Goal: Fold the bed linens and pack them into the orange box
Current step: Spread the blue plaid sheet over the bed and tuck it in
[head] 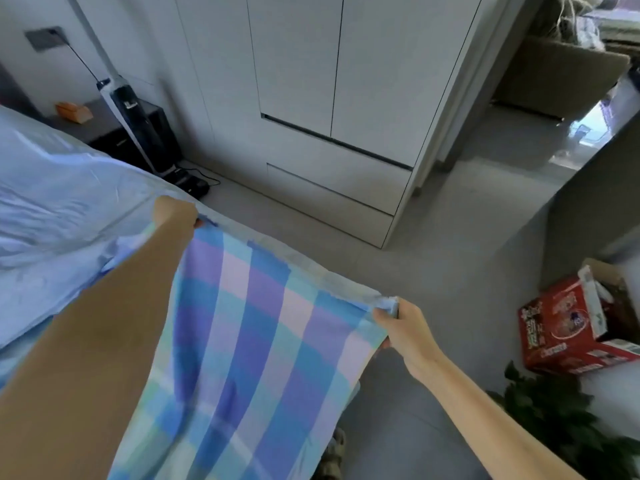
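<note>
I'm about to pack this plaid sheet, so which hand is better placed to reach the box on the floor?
Probably the right hand: it pinches the plaid sheet corner nearest the box. The left hand holds the other corner by the bed.

Your left hand and right hand are bare, and so are both forearms, uncovered right back to the edge of view. Under your right arm shows what looks like a leg in plain grey trousers of smooth cloth. Low beside it peeks your shoe, mottled tan and dark, too blurred to tell its kind.
</note>
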